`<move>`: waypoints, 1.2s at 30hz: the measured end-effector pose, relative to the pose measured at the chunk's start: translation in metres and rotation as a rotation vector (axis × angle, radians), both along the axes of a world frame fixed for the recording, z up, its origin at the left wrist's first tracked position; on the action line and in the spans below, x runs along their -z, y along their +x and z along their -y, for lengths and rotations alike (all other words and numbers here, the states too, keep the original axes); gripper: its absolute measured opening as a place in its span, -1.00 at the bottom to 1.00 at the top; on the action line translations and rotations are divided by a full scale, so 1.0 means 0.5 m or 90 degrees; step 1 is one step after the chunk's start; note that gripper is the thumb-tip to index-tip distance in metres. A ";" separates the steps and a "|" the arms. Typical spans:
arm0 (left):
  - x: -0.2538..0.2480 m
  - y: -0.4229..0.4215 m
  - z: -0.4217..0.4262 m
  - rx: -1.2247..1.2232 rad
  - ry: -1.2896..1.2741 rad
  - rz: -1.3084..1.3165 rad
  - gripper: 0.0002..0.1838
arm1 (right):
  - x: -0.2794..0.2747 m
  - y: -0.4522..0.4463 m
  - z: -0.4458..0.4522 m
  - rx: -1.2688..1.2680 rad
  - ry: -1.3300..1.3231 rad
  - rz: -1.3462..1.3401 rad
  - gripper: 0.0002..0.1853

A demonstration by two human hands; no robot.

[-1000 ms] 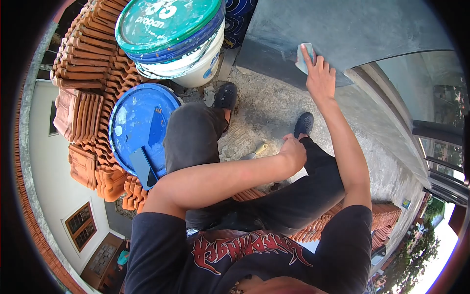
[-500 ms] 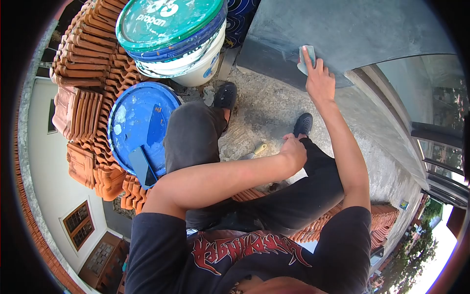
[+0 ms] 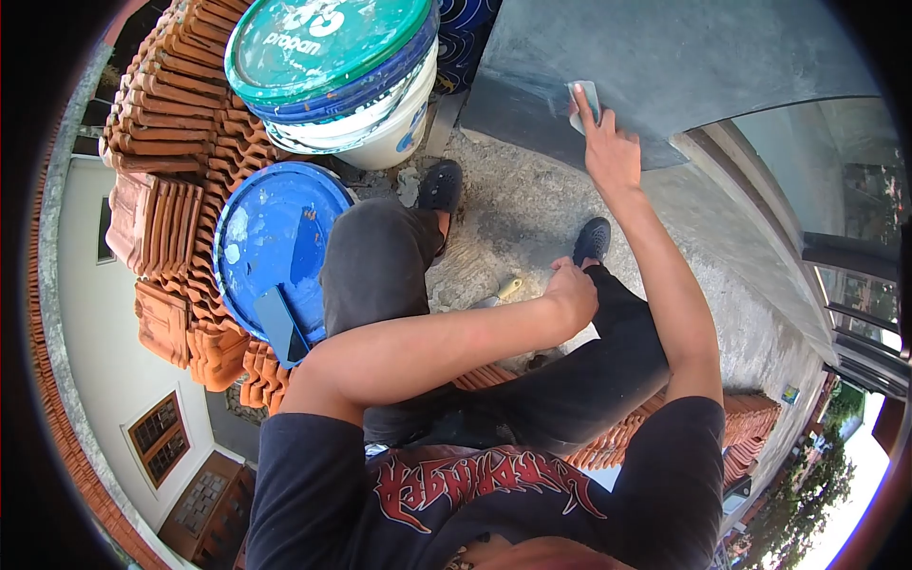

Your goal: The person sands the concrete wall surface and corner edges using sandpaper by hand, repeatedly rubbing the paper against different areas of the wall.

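Flat against the grey wall (image 3: 693, 57), a small pad (image 3: 586, 103) is pressed by the right hand (image 3: 613, 152), close to where the wall's paler face is met by a darker band. The pad is covered by the outstretched index finger, and its sides seem to be pinched between the thumb and the other fingers, though the thumb is hidden. The left hand (image 3: 573, 296) is rested by the right lower leg, above the shoe (image 3: 594, 239), with its fingers loosely curled; whether anything is held inside cannot be told.

On the rough concrete floor (image 3: 503, 204), between the legs, a scraper (image 3: 511, 286) with a yellowish handle is laid, its blade partly hidden by the left forearm. Beside the left knee, a phone (image 3: 280, 325) is set on a paint-spotted blue lid (image 3: 275, 223). Beyond it, a white bucket (image 3: 391, 142) is topped by a green lid (image 3: 323, 52). Both lids are flanked by stacked orange tiles (image 3: 161, 114).
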State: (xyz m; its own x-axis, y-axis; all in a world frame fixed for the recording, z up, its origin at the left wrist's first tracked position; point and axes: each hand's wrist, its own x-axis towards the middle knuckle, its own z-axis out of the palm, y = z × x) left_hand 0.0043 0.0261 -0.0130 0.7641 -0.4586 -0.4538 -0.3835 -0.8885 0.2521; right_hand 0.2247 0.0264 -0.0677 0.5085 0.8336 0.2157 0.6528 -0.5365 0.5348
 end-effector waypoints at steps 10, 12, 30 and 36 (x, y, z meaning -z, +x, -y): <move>0.007 -0.001 0.003 -0.019 -0.012 0.019 -0.56 | 0.011 -0.001 -0.047 -0.047 0.060 0.010 0.00; 0.013 -0.004 0.004 -0.018 0.000 0.022 -0.55 | 0.009 -0.013 -0.054 -0.041 0.067 0.001 -0.01; 0.007 -0.009 -0.001 -0.024 -0.011 0.042 -0.54 | 0.009 -0.007 -0.053 -0.032 0.085 -0.014 -0.05; -0.016 0.001 -0.008 -0.018 -0.002 0.007 -0.49 | 0.011 0.010 0.014 -0.031 0.063 -0.015 -0.10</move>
State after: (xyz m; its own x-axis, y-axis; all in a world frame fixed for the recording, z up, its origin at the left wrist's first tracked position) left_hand 0.0049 0.0301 -0.0049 0.7818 -0.4382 -0.4435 -0.3608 -0.8981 0.2513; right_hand 0.2298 0.0192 -0.0732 0.4737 0.8327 0.2866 0.6909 -0.5532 0.4654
